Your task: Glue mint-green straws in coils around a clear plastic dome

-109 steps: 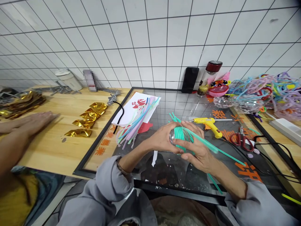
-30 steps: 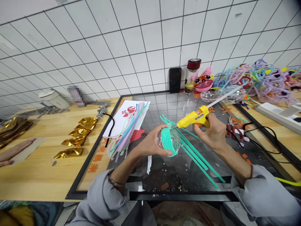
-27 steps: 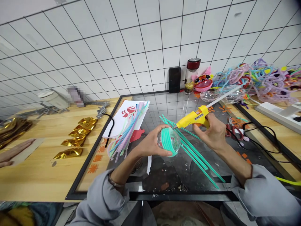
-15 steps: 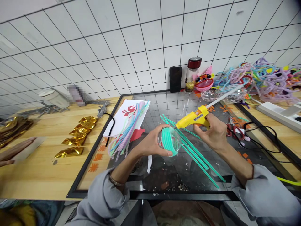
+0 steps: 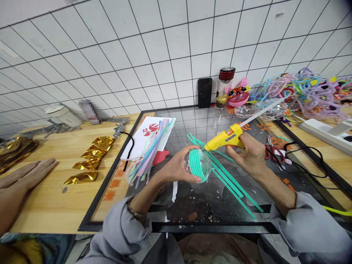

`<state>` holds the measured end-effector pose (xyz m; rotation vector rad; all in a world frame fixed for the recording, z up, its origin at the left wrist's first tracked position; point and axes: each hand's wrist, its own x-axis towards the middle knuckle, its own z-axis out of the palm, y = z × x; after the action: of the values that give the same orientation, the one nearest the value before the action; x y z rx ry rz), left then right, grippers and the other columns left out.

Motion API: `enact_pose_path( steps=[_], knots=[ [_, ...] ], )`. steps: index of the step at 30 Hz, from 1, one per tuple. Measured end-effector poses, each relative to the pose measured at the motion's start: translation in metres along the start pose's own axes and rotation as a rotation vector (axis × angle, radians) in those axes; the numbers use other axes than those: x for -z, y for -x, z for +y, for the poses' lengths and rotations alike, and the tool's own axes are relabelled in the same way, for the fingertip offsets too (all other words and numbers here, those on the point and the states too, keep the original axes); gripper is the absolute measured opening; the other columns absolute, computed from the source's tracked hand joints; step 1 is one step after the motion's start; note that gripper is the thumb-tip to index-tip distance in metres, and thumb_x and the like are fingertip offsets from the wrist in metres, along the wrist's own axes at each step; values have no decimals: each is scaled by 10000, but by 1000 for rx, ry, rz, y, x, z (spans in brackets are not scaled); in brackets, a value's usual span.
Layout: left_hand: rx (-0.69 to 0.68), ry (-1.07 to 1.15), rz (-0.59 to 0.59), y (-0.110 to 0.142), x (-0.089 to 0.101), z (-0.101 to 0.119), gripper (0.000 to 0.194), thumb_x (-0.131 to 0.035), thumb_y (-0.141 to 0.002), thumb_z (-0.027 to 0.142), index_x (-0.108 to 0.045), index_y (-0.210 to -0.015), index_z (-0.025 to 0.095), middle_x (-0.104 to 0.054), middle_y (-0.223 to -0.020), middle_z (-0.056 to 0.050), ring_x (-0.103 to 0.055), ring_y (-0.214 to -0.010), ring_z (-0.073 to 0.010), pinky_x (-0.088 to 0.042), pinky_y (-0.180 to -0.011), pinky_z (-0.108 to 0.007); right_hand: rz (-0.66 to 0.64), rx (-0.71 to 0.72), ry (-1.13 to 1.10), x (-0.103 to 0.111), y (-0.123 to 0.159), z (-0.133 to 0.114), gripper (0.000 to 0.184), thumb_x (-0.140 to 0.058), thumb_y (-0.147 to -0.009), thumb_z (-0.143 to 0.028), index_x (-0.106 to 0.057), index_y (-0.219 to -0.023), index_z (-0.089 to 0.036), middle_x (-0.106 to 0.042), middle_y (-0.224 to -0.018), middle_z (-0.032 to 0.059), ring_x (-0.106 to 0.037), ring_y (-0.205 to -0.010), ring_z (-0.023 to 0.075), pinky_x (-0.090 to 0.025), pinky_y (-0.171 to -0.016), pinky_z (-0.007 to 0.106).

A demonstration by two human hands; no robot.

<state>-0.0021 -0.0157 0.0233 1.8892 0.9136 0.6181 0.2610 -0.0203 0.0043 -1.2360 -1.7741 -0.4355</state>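
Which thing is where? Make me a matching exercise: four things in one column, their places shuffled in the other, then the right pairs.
Things
1. clear ball
2. yellow glue gun
3. black phone
4. crinkled gold pieces

Places
A. upright against the tiled wall
B. in the camera wearer's left hand
C. lying on the wooden table
D. in the camera wearer's right hand

Right pairs: 1-B, 2-D, 3-A, 4-C

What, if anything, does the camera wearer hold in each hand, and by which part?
Left hand: the clear ball wrapped in green strips, gripped around its left side. Right hand: the yellow glue gun, by its handle.
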Motion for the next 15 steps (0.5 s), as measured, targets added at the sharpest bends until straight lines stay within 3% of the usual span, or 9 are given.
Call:
enact_pose_path(
  steps=[5,15],
  knots=[
    [-10,-34,-4,0,0,-1,927,-893,-499,386,-496,-1313,184,-538,-1382,-124,-516,-1268,-337,-398,-1109,-473,41,59,-19,-1,-1,0,165,-590,-829,-276,-455,-743,-234,-520,-616,-23,-488,-538,134,-336,-532,268],
    [-26,-6,-4,0,-1,-1,918,-891,-503,378,-495,-1306,174,-526,-1394,-133,-506,-1285,-339,-382,-1128,-478,16,38,-4,1,-2,0,164,-577,-831,-275,-452,-731,-239,-536,-611,-12,-494,-538,143,-348,-530,276]
  ],
)
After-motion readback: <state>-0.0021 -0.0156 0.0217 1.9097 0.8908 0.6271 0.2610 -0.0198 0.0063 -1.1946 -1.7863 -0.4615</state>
